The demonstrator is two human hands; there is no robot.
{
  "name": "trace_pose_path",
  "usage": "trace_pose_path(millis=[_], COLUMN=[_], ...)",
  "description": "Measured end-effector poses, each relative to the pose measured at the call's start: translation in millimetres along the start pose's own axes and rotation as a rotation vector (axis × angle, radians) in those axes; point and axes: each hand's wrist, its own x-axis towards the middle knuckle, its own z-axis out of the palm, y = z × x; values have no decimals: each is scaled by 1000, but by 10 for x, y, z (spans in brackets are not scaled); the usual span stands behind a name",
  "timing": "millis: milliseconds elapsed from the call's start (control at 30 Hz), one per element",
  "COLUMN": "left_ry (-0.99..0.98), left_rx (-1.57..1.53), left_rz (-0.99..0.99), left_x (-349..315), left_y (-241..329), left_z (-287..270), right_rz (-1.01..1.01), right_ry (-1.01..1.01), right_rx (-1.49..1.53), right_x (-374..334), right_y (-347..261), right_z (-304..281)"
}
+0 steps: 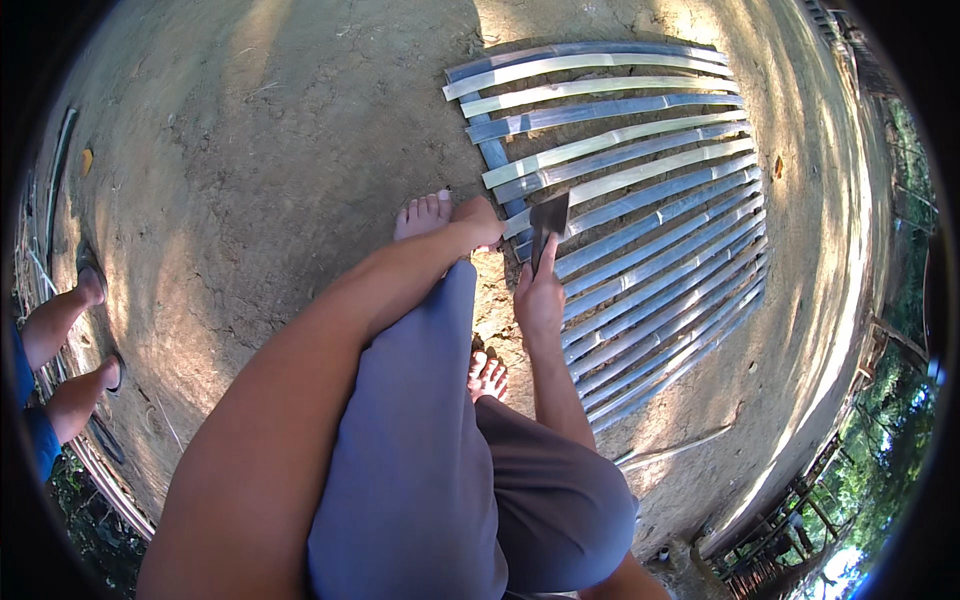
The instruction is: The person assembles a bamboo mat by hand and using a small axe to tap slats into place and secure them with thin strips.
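A slatted bamboo panel (640,105) lies on the bare ground, its split strips laid side by side over a crosspiece (493,152) near their left ends. My right hand (541,300) grips a short tool with a dark, broad flat blade (549,215). The blade is over the left part of the panel and hides some strips. My left hand (478,222) is closed beside the left end of a pale bamboo strip (660,168), close to my left foot (420,213). Whatever its fingers pinch is hidden.
My right foot (487,374) is between my knees, near the panel's left edge. Another person's legs (62,330) stand at the far left, by several long poles (58,185). A thin stick (680,447) lies below the panel. Greenery and a fence (770,565) border the right.
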Motion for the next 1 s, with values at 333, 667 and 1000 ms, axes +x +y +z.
trace_pose_path(millis=[333,667,1000], left_ry=[147,2,78], left_rx=[64,7,-445], left_rz=[38,150,6], left_x=[70,14,234], left_y=[-79,-65,61], left_z=[44,-86,-587], right_rz=[-54,133,708], right_ry=[-50,51,28], right_rx=[-128,308,339], right_x=[-44,-476,-2564], right_y=[-8,387,1205], right_z=[-71,-262,50])
